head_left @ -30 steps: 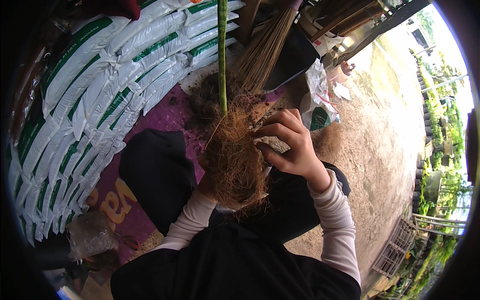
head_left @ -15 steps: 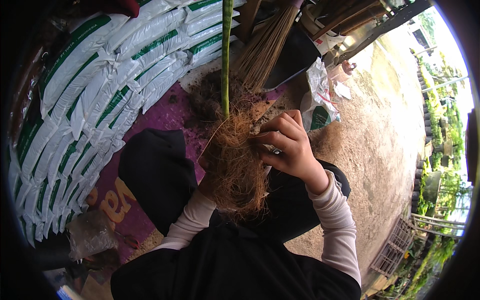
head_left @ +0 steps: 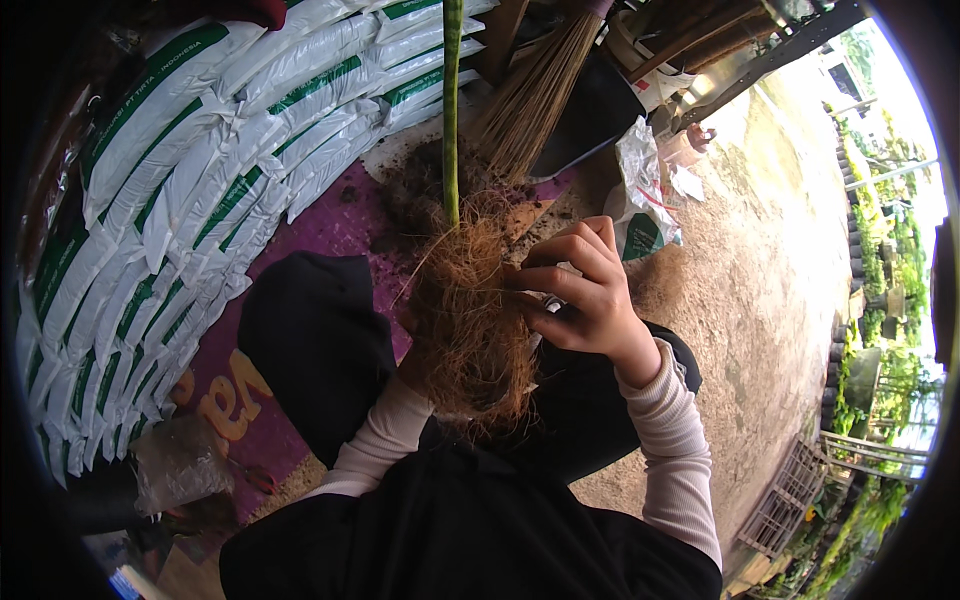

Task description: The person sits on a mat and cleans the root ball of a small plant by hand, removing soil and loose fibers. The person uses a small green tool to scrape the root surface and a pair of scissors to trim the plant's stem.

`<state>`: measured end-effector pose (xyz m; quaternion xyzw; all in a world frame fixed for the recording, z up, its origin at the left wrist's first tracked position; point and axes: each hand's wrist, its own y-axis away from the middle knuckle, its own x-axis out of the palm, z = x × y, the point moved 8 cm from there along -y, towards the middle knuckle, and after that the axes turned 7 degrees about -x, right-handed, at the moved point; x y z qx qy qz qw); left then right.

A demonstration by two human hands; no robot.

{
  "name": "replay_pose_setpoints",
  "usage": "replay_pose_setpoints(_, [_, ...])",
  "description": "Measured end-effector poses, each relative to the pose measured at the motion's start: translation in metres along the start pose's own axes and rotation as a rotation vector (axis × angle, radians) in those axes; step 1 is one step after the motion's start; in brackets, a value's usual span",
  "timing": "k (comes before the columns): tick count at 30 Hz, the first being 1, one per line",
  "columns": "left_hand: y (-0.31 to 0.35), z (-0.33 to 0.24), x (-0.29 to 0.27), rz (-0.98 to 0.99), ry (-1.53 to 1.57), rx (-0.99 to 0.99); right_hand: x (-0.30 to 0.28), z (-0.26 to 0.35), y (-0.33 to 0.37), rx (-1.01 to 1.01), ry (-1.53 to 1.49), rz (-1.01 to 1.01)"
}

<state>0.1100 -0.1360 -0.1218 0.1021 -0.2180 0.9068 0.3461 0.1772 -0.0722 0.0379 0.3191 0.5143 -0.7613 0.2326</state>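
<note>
A tall green plant stalk (head_left: pixel 452 130) rises from a shaggy ball of brown coconut fibre (head_left: pixel 470 330) in front of my lap. My left hand (head_left: pixel 412 368) supports the ball from its left and behind; the fibre hides nearly all its fingers. On the ball's right side, near the top, the bent fingers and thumb of my right hand (head_left: pixel 585 290) pinch the fibre. Something shiny, too small to name, shows between or on those fingers. Loose strands stick out around the ball, and whatever roots lie inside are covered.
White-and-green plastic sacks (head_left: pixel 190 210) are stacked at the left. Beyond the ball lie dark soil (head_left: pixel 410 195) on a purple sheet (head_left: pixel 310 240), a stick broom (head_left: pixel 540 90) and a black dustpan (head_left: pixel 595 125). A crumpled plastic bag (head_left: pixel 640 180) lies right; red-handled scissors (head_left: pixel 255 478) lie lower left.
Almost nothing differs. My right hand has shifted very slightly at the fibre's right side, and the stalk and ball keep nearly the same place.
</note>
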Motion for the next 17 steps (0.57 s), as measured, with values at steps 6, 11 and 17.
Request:
replay_pose_setpoints(6, [0.000,0.003,0.002,0.004,0.086,-0.016,0.001,0.001,0.000,-0.051,0.080,0.023])
replay_pose_setpoints(11, [-0.001,0.006,0.004,0.014,0.152,-0.031,-0.003,-0.001,0.002,-0.031,0.053,-0.009])
replay_pose_setpoints(17, [0.021,0.050,-0.054,-0.006,0.184,-0.059,-0.006,-0.001,0.007,-0.038,-0.037,0.014])
